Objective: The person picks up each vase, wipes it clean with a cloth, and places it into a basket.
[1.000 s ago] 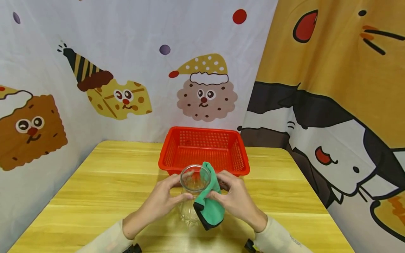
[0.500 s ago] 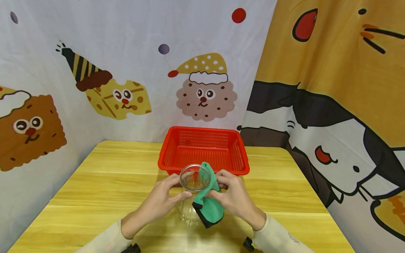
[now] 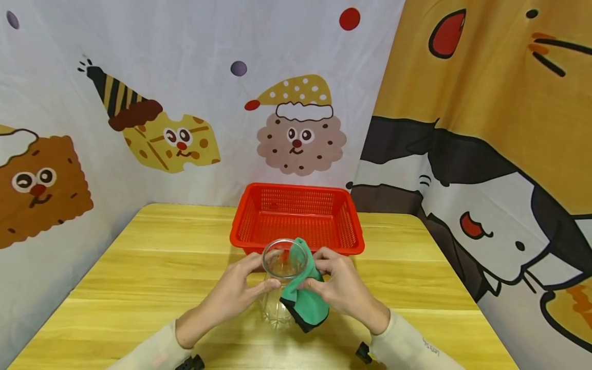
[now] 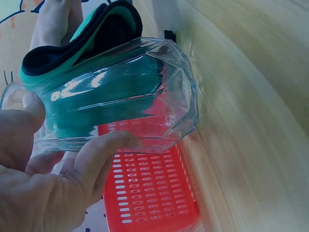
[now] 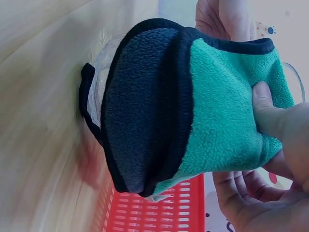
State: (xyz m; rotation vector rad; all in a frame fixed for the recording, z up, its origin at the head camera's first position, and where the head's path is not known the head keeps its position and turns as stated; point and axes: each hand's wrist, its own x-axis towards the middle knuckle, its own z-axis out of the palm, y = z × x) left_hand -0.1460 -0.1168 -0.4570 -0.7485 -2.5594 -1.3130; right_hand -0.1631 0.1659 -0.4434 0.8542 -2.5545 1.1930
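A clear glass jar (image 3: 277,308) with faceted sides stands mouth up at the front middle of the table. My left hand (image 3: 236,288) grips it from the left, thumb in front and fingers behind, as the left wrist view also shows on the jar (image 4: 111,96). On the jar's right side my right hand (image 3: 342,288) pinches a green cloth (image 3: 310,306) with dark edging and presses it to the glass. In the right wrist view the cloth (image 5: 222,106) hangs folded, its dark grey underside turned out, and hides most of the jar.
Just behind the jar sits a red plastic basket (image 3: 237,234) with perforated walls, nothing seen in it. The wood-grain table (image 3: 152,267) reaches back to a curtain (image 3: 194,41) printed with cartoon figures.
The cloth's lower corner has shifted slightly against the jar. Both hands keep nearly the same hold, and the head view has tilted a little.
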